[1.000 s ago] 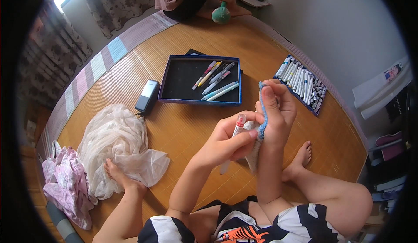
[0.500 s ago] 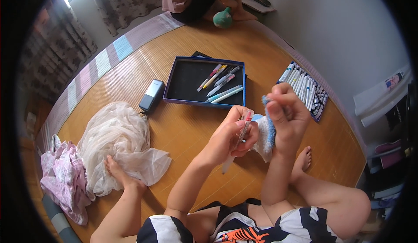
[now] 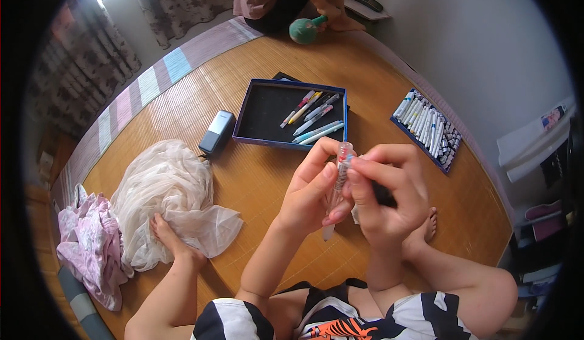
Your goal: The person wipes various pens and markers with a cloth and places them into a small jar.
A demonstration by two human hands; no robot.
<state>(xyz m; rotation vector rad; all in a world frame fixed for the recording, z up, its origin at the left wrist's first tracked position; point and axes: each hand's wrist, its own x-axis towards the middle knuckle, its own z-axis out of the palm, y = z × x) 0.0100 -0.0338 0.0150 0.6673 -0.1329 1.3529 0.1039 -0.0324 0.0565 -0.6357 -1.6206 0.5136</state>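
Observation:
My left hand is closed round a clear-barrelled pen with a touch of red near its top. The pen stands slanted, its lower end poking out below my fingers. Against its upper part my right hand pinches a fuzzy blue-and-white cloth, most of which is hidden behind the fingers. Just beyond my hands lies a shallow blue-rimmed box with a black inside, holding several pens at its right side.
A tray of white markers lies to the right. Left of the box is a blue-grey device. Sheer cream fabric and pink patterned cloth are heaped at left. Another person sits at the far edge, holding a green round-headed object.
My right hand has come down and left, bringing the cloth from beside the pen to its upper part. The view has shifted slightly.

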